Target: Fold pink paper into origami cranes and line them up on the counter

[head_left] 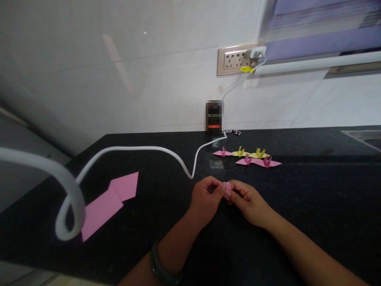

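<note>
I view the left hand and the right hand meeting over a black, speckled stone surface. Between them is a small folded piece of pink paper. The fingers of both hands are closed on it, pinching it from opposite sides; they hide most of its shape. A rounded, dark grey-green bangle encircles the left wrist.

Beyond the hands I locate five small folded-paper birds, three pink and two yellow, in two staggered rows. Left of the hands, well apart, two flat pink paper sheets overlap. A thick white cable loops in front of them. I see a dark upright rectangular object, its front pixelated, near the tiled wall.
</note>
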The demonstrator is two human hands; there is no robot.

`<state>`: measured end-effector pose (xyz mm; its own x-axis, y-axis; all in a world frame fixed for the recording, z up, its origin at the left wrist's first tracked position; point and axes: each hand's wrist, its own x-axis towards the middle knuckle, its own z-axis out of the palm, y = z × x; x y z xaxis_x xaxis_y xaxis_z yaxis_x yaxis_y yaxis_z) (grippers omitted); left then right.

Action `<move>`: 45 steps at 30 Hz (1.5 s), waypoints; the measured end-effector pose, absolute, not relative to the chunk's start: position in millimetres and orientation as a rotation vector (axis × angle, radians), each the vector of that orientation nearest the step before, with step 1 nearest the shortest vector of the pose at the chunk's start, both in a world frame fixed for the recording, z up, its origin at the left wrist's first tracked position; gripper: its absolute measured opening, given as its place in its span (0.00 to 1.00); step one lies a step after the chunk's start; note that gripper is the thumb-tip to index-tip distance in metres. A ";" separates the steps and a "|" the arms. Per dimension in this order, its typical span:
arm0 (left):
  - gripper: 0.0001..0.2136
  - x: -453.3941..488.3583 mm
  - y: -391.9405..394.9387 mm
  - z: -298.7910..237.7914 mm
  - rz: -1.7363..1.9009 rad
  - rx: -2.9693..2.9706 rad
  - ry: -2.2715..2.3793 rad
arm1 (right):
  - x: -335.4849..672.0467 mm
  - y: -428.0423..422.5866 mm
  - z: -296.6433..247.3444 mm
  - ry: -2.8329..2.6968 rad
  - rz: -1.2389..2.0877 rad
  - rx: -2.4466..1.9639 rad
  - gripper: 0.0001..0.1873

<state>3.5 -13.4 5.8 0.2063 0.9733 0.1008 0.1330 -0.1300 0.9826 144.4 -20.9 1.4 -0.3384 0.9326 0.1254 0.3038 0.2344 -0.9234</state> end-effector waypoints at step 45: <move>0.16 5.9 -10.4 6.7 0.787 1.155 0.910 | 144.8 -19.5 0.5 -1.360 1.359 -1.038 0.13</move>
<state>5.9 -10.4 6.7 0.4288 0.8843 -0.1845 -0.0551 0.2295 0.9718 144.8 -19.5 0.5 -0.2205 0.9744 0.0435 -0.0424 0.0350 -0.9985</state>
